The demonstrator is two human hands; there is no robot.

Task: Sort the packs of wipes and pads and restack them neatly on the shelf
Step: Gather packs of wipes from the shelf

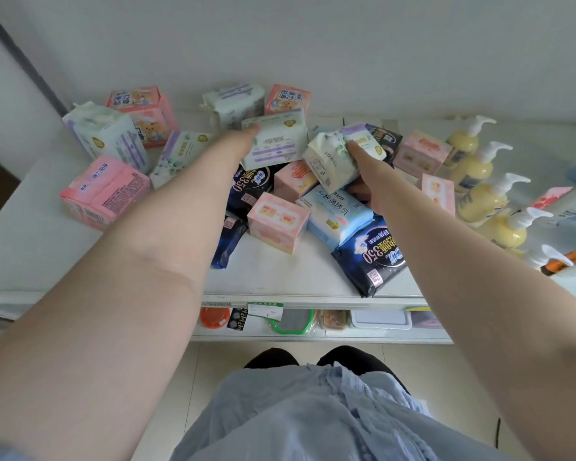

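Both arms reach over the white shelf [40, 207], where pink, dark blue and pale packs lie scattered in a loose heap. The left hand [246, 141] grips a pale green pack [275, 139] lifted above the heap, and the right hand [363, 174] holds a cream pack [330, 161] just beside it. 4 yellow pump bottles [479, 194] stand in a row at the right.
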